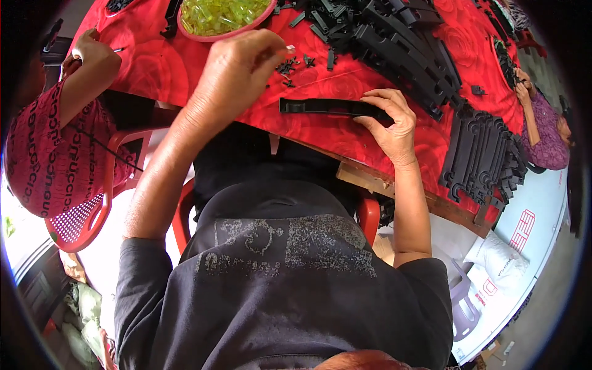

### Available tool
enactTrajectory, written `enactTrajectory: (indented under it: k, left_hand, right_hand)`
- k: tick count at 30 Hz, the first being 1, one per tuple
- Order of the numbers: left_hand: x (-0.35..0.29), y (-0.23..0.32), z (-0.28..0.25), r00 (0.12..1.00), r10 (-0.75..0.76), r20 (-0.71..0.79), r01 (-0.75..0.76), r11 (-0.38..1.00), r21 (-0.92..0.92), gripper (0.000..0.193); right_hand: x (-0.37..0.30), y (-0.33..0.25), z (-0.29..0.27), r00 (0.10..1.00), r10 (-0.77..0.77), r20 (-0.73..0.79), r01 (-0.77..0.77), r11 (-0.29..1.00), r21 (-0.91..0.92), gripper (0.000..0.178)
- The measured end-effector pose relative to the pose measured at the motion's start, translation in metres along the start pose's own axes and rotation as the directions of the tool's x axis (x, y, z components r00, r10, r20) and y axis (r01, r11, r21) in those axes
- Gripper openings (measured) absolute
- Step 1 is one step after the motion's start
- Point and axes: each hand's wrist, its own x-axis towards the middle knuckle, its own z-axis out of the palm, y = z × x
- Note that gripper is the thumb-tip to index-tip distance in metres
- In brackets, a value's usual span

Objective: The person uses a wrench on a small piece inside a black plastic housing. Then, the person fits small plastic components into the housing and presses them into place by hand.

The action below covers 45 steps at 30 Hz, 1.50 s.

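My right hand (396, 126) grips one end of a long, narrow black plastic strip (327, 106), thumb below and fingers above. The strip lies roughly level over the table's near edge, its far end pointing left. My left hand (237, 71) is raised over the table with thumb and fingers pinched together. A tiny pale spot shows at its fingertips; what they hold, if anything, is too small to name. Just beyond and below those fingertips lie several tiny black pieces (287, 66). Past my left hand stands a pink-rimmed bowl (201, 38) of clear yellow-green plastic pieces (216, 15).
Long black plastic parts (394, 52) are heaped at the far right on the red tablecloth (259, 114). More black parts (478, 154) are stacked at the right edge. One person (55, 135) sits at the left by a red chair (83, 225), another person (544, 132) at the far right.
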Motion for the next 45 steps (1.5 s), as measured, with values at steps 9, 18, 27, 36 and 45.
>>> enactTrajectory:
  k: [9,18,27,36,45]
  left_hand:
    - [-0.034,0.029,0.035,0.99,0.021,0.139,-0.019,1.0,-0.017,0.013]
    - [-0.037,0.033,0.062,0.978,0.106,0.181,-0.104,0.994,-0.021,0.013]
    - [-0.032,0.034,0.078,0.969,0.191,0.154,-0.194,0.981,0.003,0.015]
    - [-0.036,0.037,0.079,0.985,0.123,0.118,-0.113,0.99,-0.088,0.017]
    - [-0.051,0.032,0.056,0.994,0.092,0.062,-0.099,0.986,0.131,0.021]
  right_hand:
    - [-0.001,0.001,0.001,0.994,-0.101,-0.051,0.097,0.993,-0.067,0.037]
    - [-0.001,-0.003,0.0,0.994,-0.109,-0.012,0.108,0.993,-0.052,0.038]
    - [0.001,-0.005,0.0,0.993,-0.114,0.01,0.114,0.993,-0.044,0.038]
    - [0.0,-0.004,0.001,0.993,-0.116,0.012,0.116,0.992,-0.039,0.038]
    - [0.001,-0.005,0.002,0.993,-0.121,0.014,0.121,0.992,-0.034,0.037]
